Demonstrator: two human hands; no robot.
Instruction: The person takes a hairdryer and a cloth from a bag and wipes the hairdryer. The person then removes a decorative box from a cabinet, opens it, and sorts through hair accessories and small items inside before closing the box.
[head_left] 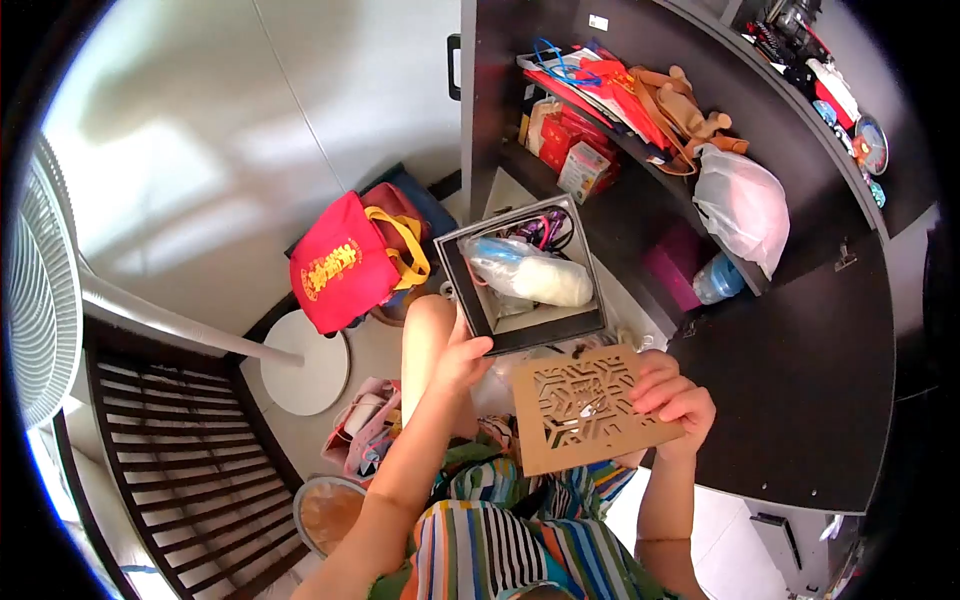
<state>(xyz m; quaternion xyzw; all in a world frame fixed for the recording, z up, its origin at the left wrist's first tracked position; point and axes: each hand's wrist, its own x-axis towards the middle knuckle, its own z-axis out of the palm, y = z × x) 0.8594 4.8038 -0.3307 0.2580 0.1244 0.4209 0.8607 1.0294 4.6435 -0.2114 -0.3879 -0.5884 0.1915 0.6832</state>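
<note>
My left hand [466, 354] grips the lower left corner of a dark-rimmed box [540, 337], which is uncovered. Inside the box lie a plastic-wrapped white bundle [530, 275] and some dark and purple cords [548, 228]. In my right hand [677, 399] is a tan cut-out panel [545, 450] with a geometric pattern, held by its right side with the fingers over the top face. The panel is just below and to the right of the box, over my lap. My right thumb is hidden beneath it.
A dark cabinet [800, 400] with shelves of papers, a plush toy [680, 100] and a white plastic bag [742, 205] stands at the right. Left are a red tote bag [340, 262], a standing fan's round base [305, 385], a slatted frame [190, 455] and a bin [330, 510].
</note>
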